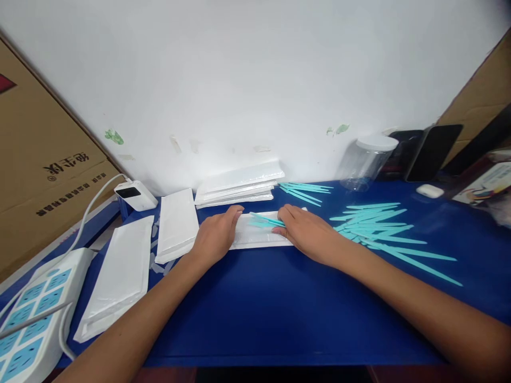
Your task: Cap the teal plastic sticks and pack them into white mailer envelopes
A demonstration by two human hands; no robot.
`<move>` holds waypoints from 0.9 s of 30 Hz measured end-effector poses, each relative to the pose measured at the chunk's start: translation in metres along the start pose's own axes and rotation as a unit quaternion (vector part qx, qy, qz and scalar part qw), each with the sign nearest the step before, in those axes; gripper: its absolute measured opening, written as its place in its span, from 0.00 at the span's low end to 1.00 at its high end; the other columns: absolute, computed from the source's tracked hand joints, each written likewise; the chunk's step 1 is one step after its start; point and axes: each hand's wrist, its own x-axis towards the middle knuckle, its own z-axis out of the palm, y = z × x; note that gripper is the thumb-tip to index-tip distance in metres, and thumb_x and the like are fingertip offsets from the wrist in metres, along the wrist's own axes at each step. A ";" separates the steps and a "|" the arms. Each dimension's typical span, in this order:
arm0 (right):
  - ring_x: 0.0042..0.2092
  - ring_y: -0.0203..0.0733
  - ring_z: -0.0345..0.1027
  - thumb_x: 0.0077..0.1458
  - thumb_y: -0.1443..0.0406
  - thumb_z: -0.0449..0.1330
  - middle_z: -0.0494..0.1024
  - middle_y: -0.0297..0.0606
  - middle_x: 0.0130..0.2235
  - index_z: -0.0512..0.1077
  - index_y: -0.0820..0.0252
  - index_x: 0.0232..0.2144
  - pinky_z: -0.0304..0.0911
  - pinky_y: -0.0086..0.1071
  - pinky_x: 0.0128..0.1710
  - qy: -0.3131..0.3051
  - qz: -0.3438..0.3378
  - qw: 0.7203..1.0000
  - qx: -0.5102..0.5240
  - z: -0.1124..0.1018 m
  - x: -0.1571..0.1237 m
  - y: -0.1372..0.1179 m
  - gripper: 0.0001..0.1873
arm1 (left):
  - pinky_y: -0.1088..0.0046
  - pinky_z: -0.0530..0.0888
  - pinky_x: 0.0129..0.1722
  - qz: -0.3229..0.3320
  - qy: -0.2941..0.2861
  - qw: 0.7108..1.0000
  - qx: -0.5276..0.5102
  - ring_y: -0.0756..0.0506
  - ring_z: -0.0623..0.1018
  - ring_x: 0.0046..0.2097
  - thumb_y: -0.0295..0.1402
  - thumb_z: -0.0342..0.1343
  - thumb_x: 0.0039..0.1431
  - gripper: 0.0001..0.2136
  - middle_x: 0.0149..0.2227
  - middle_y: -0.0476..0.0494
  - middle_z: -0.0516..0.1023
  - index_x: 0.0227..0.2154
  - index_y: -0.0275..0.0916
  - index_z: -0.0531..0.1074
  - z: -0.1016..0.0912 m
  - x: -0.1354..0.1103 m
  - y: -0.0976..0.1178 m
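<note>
We found the left hand [217, 234] flat and unclenched on the white pouch [259, 240] at mid blue table [279, 308]. The right hand [307, 231] was pinched on teal sticks [263, 219] lying over the pouch. We judged the sticks could splay or snag, because only one end of the pouch was pinned.

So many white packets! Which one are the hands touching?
Look at the middle of the blue table, just in front of the stack of packets at the back. The packet lies flat between the left hand and right hand, and only it has turquoise sticks on it.
</note>
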 end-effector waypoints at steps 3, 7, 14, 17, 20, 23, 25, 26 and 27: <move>0.34 0.49 0.72 0.74 0.56 0.56 0.77 0.43 0.39 0.67 0.59 0.41 0.49 0.37 0.29 -0.036 0.015 0.999 -0.028 0.001 0.001 -0.001 0.12 | 0.64 0.72 0.39 0.024 -0.038 0.997 0.061 0.33 0.85 0.44 0.46 0.33 0.79 0.28 0.44 0.33 0.86 0.69 0.38 0.66 0.003 -0.001 0.004; 0.33 0.51 0.74 0.75 0.57 0.54 0.79 0.46 0.38 0.67 0.59 0.43 0.47 0.36 0.27 -0.074 0.036 0.996 -0.019 0.003 0.004 0.003 0.11 | 0.61 0.73 0.40 0.064 -0.066 0.993 0.077 0.29 0.84 0.47 0.56 0.37 0.76 0.34 0.47 0.29 0.86 0.69 0.36 0.68 0.003 0.000 0.006; 0.34 0.48 0.72 0.74 0.47 0.47 0.78 0.40 0.32 0.67 0.55 0.36 0.59 0.35 0.30 0.093 0.203 0.942 0.252 -0.026 -0.002 0.040 0.22 | 0.61 0.71 0.38 0.097 -0.085 0.991 0.036 0.26 0.83 0.41 0.78 0.50 0.49 0.54 0.39 0.30 0.85 0.65 0.35 0.69 -0.006 0.003 0.008; 0.25 0.41 0.60 0.65 0.40 0.58 0.67 0.33 0.23 0.66 0.53 0.27 0.53 0.34 0.24 0.071 0.290 0.873 0.387 -0.036 -0.009 0.051 0.28 | 0.62 0.71 0.38 0.090 -0.083 0.992 0.026 0.27 0.83 0.42 0.77 0.49 0.51 0.52 0.39 0.31 0.85 0.63 0.36 0.70 -0.006 0.002 0.009; 0.21 0.32 0.41 0.57 0.43 0.68 0.52 0.24 0.19 0.59 0.52 0.22 0.40 0.31 0.20 -0.097 0.349 0.773 0.521 -0.040 -0.011 0.049 0.30 | 0.61 0.72 0.40 0.083 -0.083 0.992 0.036 0.27 0.83 0.44 0.77 0.47 0.53 0.53 0.42 0.30 0.85 0.66 0.35 0.67 -0.004 0.002 0.009; 0.22 0.30 0.40 0.57 0.49 0.72 0.53 0.23 0.20 0.55 0.52 0.23 0.39 0.30 0.20 -0.161 0.402 0.716 0.548 -0.041 -0.010 0.041 0.31 | 0.59 0.74 0.42 0.076 -0.076 0.992 0.061 0.27 0.84 0.46 0.78 0.46 0.51 0.56 0.44 0.30 0.85 0.69 0.34 0.65 -0.002 0.001 0.009; 0.22 0.30 0.43 0.59 0.52 0.71 0.56 0.24 0.21 0.56 0.52 0.26 0.41 0.29 0.20 -0.158 0.440 0.721 0.512 -0.042 -0.009 0.038 0.27 | 0.58 0.76 0.43 0.073 -0.068 0.992 0.073 0.27 0.84 0.46 0.79 0.45 0.51 0.58 0.45 0.31 0.86 0.70 0.34 0.64 0.000 0.000 0.008; 0.22 0.31 0.45 0.60 0.52 0.70 0.58 0.25 0.22 0.57 0.53 0.27 0.42 0.29 0.20 -0.158 0.450 0.733 0.486 -0.042 -0.009 0.038 0.26 | 0.58 0.76 0.43 0.073 -0.066 0.992 0.076 0.28 0.84 0.46 0.79 0.45 0.51 0.58 0.45 0.31 0.86 0.70 0.34 0.64 0.000 0.000 0.008; 0.22 0.31 0.47 0.60 0.52 0.70 0.59 0.26 0.22 0.59 0.53 0.28 0.43 0.29 0.20 -0.157 0.452 0.747 0.461 -0.042 -0.009 0.040 0.25 | 0.58 0.76 0.43 0.073 -0.064 0.992 0.078 0.28 0.84 0.46 0.79 0.45 0.51 0.58 0.45 0.32 0.86 0.70 0.34 0.64 0.001 -0.001 0.008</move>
